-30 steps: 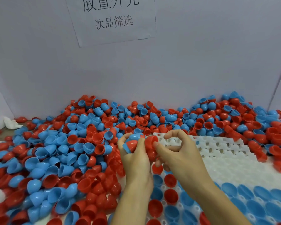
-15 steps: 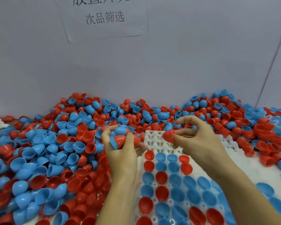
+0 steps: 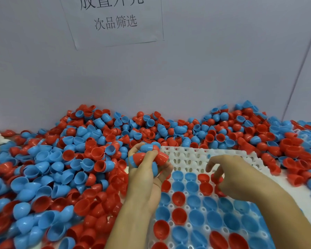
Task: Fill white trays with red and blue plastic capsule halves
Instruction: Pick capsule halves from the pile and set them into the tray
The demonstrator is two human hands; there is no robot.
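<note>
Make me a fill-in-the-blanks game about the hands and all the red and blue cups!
1. The left hand holds a bunch of capsule halves that are red and ____.
2. The tray with holes is coloured ____.
3. The right hand reaches down over the ____.
4. The big loose pile lies to the ____ of the tray.

Missing words: blue; white; tray; left

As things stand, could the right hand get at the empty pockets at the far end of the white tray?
Probably yes. The right hand hovers over the white tray just short of its empty pockets, with nothing lying between; the left hand, gripping capsule halves, sits off to the side.
</note>
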